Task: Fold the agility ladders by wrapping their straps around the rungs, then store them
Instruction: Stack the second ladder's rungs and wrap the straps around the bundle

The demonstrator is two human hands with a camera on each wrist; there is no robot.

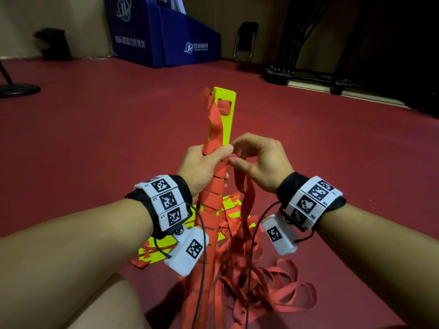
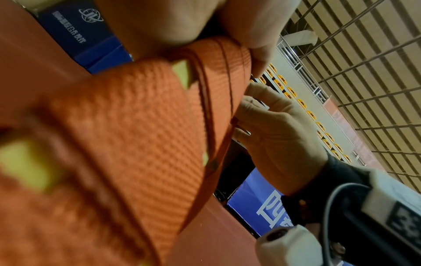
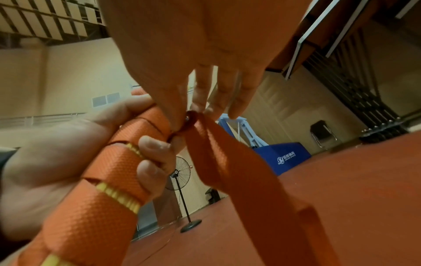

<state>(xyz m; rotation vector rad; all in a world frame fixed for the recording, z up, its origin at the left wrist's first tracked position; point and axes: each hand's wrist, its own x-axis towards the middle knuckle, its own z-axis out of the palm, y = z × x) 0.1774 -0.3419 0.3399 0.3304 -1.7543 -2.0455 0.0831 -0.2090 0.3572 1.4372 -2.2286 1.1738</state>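
Orange strap (image 1: 215, 193) spirals round yellow rungs (image 1: 224, 115); left hand (image 1: 204, 167) grips them, right hand (image 1: 259, 160) pinches strap.

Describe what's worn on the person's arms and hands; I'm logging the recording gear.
Both forearms are bare. Each wrist has a black cuff under a band of white blocks printed with black square codes. A white boxy camera unit hangs below each, with thin black cables. The hands wear no gloves.

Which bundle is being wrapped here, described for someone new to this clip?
On the red floor, at the frame's centre, the left hand grips an upright bundle of rungs bound in orange strap. Unlike the flat ladder lying beneath, it stands up, with one bare yellow-green rung end on top.
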